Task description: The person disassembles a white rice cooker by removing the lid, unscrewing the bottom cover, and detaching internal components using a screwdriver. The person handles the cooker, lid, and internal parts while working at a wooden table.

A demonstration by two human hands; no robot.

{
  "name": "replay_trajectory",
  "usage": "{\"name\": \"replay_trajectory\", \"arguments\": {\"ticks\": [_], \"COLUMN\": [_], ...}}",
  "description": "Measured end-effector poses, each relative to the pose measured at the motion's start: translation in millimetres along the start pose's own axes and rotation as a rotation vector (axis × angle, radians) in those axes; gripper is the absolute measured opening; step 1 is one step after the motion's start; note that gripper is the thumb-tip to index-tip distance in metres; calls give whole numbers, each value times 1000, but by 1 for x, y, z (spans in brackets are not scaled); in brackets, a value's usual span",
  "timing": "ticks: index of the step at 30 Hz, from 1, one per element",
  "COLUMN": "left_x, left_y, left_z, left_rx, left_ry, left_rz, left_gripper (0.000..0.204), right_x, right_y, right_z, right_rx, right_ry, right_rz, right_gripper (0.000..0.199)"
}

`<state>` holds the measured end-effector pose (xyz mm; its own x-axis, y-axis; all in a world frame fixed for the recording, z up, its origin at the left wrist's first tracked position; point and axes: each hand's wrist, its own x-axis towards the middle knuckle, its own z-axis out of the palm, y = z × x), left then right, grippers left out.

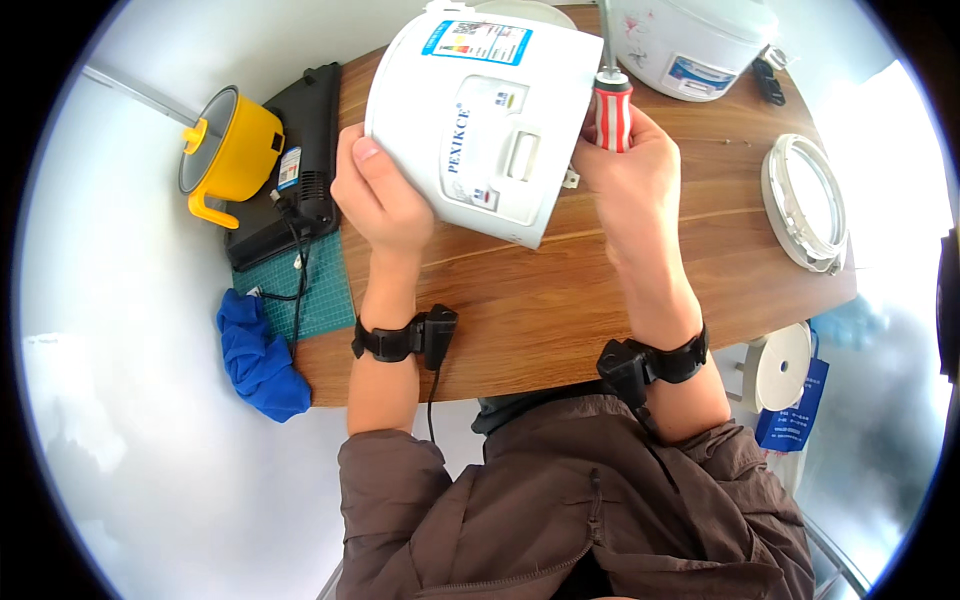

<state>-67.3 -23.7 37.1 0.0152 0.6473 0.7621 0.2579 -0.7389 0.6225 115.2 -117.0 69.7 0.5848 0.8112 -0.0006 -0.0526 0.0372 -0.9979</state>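
A white rice cooker body is tilted on its side over the far middle of the wooden table. Its front panel and stickers face me, and its base points right. My left hand is closed on its left side, thumb on the wall. In my right hand, a screwdriver with a red and white handle is gripped beside the base, its metal shaft pointing away from me. The right fingers are partly hidden behind the handle and the cooker. Whether the screwdriver's tip touches anything is out of view.
A second white rice cooker stands far right, with a round white lid part nearer. At left, a yellow pot rests by a black flat appliance, a green mat and a blue cloth. Small screws lie right of centre.
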Motion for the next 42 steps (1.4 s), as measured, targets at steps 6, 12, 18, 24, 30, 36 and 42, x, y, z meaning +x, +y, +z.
{"name": "replay_trajectory", "arguments": {"ticks": [6,12,18,24,30,36,42], "left_x": [-3,2,0,-1,-1,-2,-2], "left_y": [-4,-10,-9,-13,-5,-3,-2], "left_z": [-6,-10,-13,-14,-5,-5,-8], "left_rx": [-83,-316,-400,-383,-379,-306,-272], "left_ry": [-38,-194,-249,-235,-183,-137,-123], "left_rz": [-100,-256,-292,-265,-218,-178,-138], "left_gripper": [40,43,51,44,38,39,40], "right_x": [0,4,0,-5,6,6,3], "right_y": [-1,-4,-2,-8,-3,-10,-12], "right_z": [3,2,3,8,-1,-6,-4], "right_rx": [1,-15,28,159,75,-156,-120], "right_ry": [0,-1,-3,1,-17,-62,-70], "right_rz": [13,1,2,24,1,39,23], "right_gripper": [22,25,27,20,17,16,23]}}
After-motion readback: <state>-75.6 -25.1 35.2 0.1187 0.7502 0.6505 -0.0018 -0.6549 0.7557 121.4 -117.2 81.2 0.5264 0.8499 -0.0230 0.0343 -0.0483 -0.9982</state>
